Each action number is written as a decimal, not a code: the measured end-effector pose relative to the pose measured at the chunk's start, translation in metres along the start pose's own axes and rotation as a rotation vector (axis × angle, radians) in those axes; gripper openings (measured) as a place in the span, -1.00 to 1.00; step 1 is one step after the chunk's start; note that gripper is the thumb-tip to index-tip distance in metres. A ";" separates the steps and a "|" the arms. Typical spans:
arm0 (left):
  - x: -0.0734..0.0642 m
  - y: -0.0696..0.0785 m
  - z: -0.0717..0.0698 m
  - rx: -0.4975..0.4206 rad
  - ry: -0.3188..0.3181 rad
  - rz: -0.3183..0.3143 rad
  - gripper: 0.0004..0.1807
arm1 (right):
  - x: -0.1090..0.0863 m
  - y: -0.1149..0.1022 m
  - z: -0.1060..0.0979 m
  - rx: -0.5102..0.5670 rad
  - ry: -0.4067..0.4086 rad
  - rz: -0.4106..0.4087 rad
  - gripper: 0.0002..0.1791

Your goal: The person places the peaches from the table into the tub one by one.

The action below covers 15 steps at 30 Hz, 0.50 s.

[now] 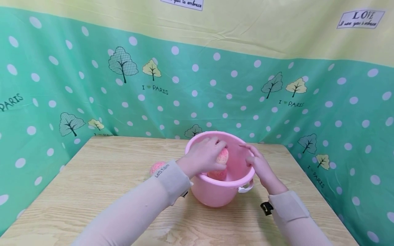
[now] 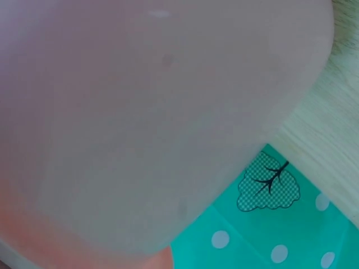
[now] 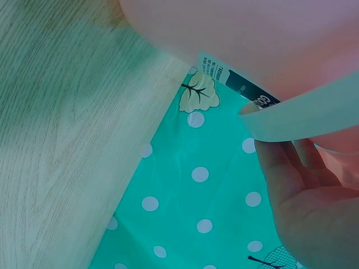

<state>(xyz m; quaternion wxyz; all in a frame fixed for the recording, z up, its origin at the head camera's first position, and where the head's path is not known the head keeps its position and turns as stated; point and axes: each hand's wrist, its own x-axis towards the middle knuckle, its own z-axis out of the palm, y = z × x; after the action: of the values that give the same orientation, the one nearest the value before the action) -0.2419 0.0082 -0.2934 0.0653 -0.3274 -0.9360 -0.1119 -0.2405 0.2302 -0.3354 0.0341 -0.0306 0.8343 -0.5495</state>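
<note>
Pink bucket [image 1: 212,196] stands on the wood-grain worktop [image 1: 101,171], mouth tilted toward you. Your left grip [image 1: 204,156] is inside the mouth, fingers curled over the top and thumb below, pinching a speckled ball [image 1: 222,157]. A darker ball [image 1: 218,175] sits lower in the bucket, just beneath; cannot tell whether the two touch. Third ball, the pink one [image 1: 157,166], is outside, left of the bucket, partly hidden behind your left cuff [image 1: 174,177]. Your right grip [image 1: 261,167] is closed over the rim on the right, near the white handle clip [image 1: 245,189]. Right wrist view gives a printed label [image 3: 238,82] on the bucket's side. Dotted green curtain [image 1: 92,82] behind.
</note>
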 end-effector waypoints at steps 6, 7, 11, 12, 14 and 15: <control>-0.001 -0.001 0.002 0.011 0.004 0.006 -0.33 | 0.000 0.000 0.000 -0.001 0.002 -0.005 -0.19; -0.002 -0.001 0.002 0.017 0.009 0.009 -0.34 | 0.000 0.000 0.000 -0.001 0.002 -0.005 -0.18; -0.004 -0.001 0.002 0.032 0.029 0.025 -0.37 | 0.000 0.000 0.000 -0.003 0.001 -0.002 -0.19; -0.004 -0.001 0.002 0.035 0.033 0.028 -0.37 | 0.000 -0.001 0.000 -0.003 0.001 -0.002 -0.19; -0.004 -0.002 0.002 0.037 0.036 0.031 -0.35 | 0.000 -0.001 0.000 -0.003 0.000 -0.002 -0.18; -0.005 -0.002 0.003 0.038 0.039 0.031 -0.35 | 0.000 -0.001 0.000 -0.003 -0.001 -0.001 -0.18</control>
<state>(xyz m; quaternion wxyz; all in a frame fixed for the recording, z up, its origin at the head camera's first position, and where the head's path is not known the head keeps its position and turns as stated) -0.2394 0.0045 -0.2972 0.0917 -0.3381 -0.9313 -0.0994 -0.2400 0.2300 -0.3343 0.0341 -0.0311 0.8351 -0.5481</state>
